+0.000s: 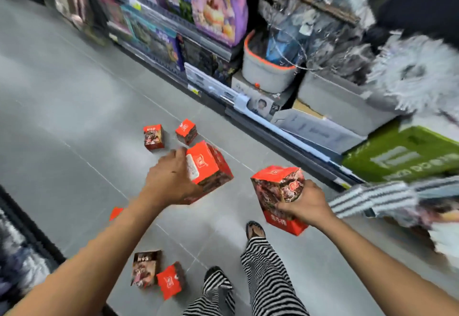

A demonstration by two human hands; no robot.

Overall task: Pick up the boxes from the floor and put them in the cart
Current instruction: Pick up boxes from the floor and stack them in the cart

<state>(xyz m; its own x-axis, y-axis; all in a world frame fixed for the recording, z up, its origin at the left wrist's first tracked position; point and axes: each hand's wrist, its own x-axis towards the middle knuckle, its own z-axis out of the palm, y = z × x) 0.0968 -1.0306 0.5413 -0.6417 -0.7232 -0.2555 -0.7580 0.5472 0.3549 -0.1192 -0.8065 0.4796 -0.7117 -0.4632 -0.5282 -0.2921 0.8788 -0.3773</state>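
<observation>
My left hand (pixel 171 179) grips a red box (pixel 211 166) held above the grey floor, tilted. My right hand (pixel 306 204) grips a second red box (pixel 278 189) with a dark food picture on its side. Two more red boxes (pixel 154 137) (pixel 186 131) lie on the floor beyond my hands. Nearer my feet lie another two boxes (pixel 146 268) (pixel 171 279). A small red corner (pixel 116 212) shows past my left forearm. At the right edge is a blurred striped thing (pixel 372 199); I cannot tell whether it is the cart.
Store shelves (pixel 173 30) with packaged goods line the far side of the aisle. A grey bucket with an orange rim (pixel 268 72), grey bins and a green box (pixel 402 156) stand at the right. My striped trouser legs and sandals (pixel 255 231) are below. A dark fixture (pixel 24 228) borders the left.
</observation>
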